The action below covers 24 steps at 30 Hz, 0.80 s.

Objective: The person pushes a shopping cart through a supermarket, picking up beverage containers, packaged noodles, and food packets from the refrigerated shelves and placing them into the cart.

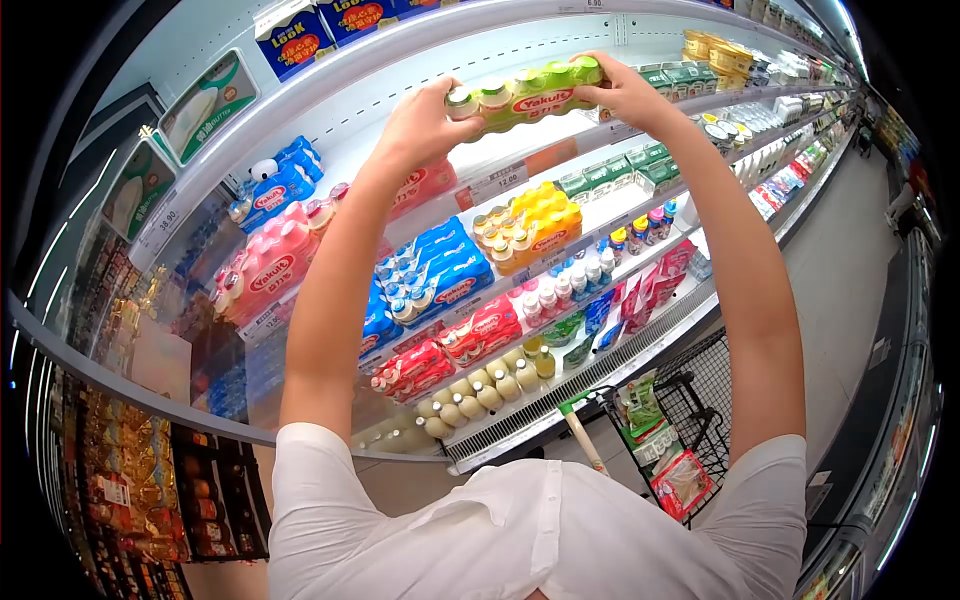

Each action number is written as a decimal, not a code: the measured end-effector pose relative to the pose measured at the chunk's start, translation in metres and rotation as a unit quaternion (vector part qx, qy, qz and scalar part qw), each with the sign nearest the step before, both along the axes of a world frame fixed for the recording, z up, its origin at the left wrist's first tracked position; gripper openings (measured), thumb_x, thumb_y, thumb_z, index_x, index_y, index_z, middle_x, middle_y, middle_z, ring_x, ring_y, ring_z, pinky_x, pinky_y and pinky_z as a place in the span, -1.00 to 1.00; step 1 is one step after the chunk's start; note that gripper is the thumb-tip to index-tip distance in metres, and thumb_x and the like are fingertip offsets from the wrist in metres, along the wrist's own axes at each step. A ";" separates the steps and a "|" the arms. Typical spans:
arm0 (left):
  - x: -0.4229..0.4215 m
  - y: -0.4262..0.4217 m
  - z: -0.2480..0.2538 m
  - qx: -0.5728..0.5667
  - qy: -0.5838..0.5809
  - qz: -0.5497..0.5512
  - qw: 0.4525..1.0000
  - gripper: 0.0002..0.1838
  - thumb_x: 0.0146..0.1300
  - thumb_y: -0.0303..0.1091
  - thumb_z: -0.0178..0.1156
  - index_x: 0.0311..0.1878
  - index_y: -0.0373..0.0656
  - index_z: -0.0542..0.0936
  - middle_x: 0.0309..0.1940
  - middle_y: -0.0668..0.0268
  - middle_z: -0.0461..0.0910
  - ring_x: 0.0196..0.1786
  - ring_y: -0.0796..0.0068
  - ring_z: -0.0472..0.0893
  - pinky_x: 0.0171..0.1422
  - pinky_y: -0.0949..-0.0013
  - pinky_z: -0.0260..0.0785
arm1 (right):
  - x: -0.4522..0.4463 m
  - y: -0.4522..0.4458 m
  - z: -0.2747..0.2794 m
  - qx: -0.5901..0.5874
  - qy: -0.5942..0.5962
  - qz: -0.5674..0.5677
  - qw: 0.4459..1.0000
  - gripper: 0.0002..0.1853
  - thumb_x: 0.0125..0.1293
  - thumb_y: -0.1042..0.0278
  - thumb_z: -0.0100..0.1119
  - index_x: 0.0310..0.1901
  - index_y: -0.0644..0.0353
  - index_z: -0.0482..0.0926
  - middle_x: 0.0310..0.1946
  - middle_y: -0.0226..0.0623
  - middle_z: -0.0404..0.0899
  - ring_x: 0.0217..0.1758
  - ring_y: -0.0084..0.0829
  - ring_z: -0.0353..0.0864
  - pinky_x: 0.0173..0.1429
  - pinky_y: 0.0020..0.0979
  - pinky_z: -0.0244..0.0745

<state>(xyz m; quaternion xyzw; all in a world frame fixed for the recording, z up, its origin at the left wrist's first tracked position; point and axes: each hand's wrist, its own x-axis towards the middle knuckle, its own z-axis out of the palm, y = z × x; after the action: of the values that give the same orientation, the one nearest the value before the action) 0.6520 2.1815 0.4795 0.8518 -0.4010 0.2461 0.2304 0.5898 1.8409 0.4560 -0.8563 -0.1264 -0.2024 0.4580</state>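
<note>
Both my arms reach up and forward to the chilled shelf. Between my hands is a green-wrapped multipack of small Yakult bottles (530,100), held lengthwise with its label towards me. My left hand (432,125) grips its left end, thumb low and fingers over the top. At the right end, my right hand (625,90) closes around the pack. Just below it runs the white shelf edge with price tags (500,182). A pink Yakult pack (425,187) sits on that shelf, partly behind my left forearm.
Lower down are blue Yakult packs (435,270), orange packs (530,225) and red packs (480,332). Blue Look cartons (292,40) stand on the upper shelf. A shopping cart (690,400) with packaged food stands below right. The aisle floor (835,270) stretches away on the right.
</note>
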 end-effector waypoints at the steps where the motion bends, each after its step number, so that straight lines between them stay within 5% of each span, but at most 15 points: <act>1: 0.007 -0.002 0.003 0.032 0.026 0.032 0.999 -0.36 0.26 0.00 0.56 0.22 -0.31 0.71 -0.04 -0.07 0.85 0.04 0.05 0.85 0.20 0.06 0.63 | 0.005 0.007 0.004 -0.011 0.017 0.002 1.000 -0.49 0.61 0.30 0.40 0.48 0.18 0.52 0.12 -0.23 0.75 0.13 -0.42 0.71 0.26 -0.32 0.64; 4: 0.011 -0.006 0.007 0.055 0.135 0.064 0.987 -0.33 0.19 0.05 0.55 0.20 -0.31 0.74 -0.03 -0.08 0.85 0.02 0.08 0.85 0.21 0.10 0.64 | 0.063 -0.006 -0.031 0.021 0.015 0.042 0.999 -0.48 0.62 0.38 0.36 0.52 0.23 0.49 0.20 -0.17 0.75 0.24 -0.35 0.70 0.42 -0.28 0.58; 10: 0.013 -0.002 0.008 0.177 0.162 0.097 0.966 -0.34 0.14 0.01 0.52 0.16 -0.36 0.75 -0.05 -0.08 0.84 0.01 0.15 0.82 0.19 0.14 0.63 | 0.082 0.008 -0.058 0.011 0.064 0.036 0.997 -0.39 0.68 0.29 0.27 0.66 0.11 0.38 0.33 0.00 0.73 0.39 -0.23 0.71 0.52 -0.19 0.57; 15: 0.012 -0.001 0.008 0.199 0.179 0.074 0.961 -0.34 0.20 0.01 0.46 0.17 -0.39 0.73 -0.04 -0.07 0.84 -0.01 0.17 0.81 0.24 0.17 0.60 | 0.077 0.006 -0.060 -0.028 0.052 0.015 0.998 -0.38 0.65 0.26 0.16 0.67 0.11 0.35 0.30 -0.05 0.66 0.32 -0.27 0.66 0.50 -0.23 0.51; 19: 0.012 -0.003 0.011 0.221 0.231 0.070 0.945 -0.29 0.24 0.02 0.44 0.29 -0.39 0.72 0.02 -0.06 0.85 0.04 0.20 0.81 0.28 0.19 0.60 | 0.069 0.007 -0.071 -0.077 0.013 -0.040 0.996 -0.35 0.65 0.31 0.02 0.72 0.17 0.28 0.41 0.12 0.63 0.44 -0.11 0.66 0.57 -0.13 0.51; 21: 0.014 -0.004 0.011 0.244 0.233 0.070 0.939 -0.21 0.25 0.05 0.47 0.38 -0.39 0.68 0.10 -0.12 0.83 0.10 0.16 0.82 0.33 0.17 0.60 | 0.063 0.010 -0.081 -0.105 -0.043 -0.074 0.991 -0.27 0.61 0.23 0.02 0.73 0.28 0.22 0.45 0.36 0.59 0.51 0.17 0.63 0.60 -0.02 0.49; 24: 0.005 -0.001 -0.001 0.175 0.132 0.060 0.974 -0.14 0.34 0.18 0.51 0.48 -0.31 0.63 0.24 -0.17 0.78 0.24 0.03 0.81 0.40 0.07 0.59 | 0.016 0.025 -0.098 -0.047 -0.178 -0.110 0.977 -0.30 0.56 0.30 0.05 0.67 0.38 0.30 0.49 0.39 0.53 0.58 0.25 0.53 0.66 -0.02 0.41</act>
<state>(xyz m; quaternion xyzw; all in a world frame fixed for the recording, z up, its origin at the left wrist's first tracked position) 0.6575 2.1801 0.4787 0.9264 -0.3521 0.0706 0.1136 0.6054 1.8659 0.3577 -0.8359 -0.1203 -0.3945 0.3621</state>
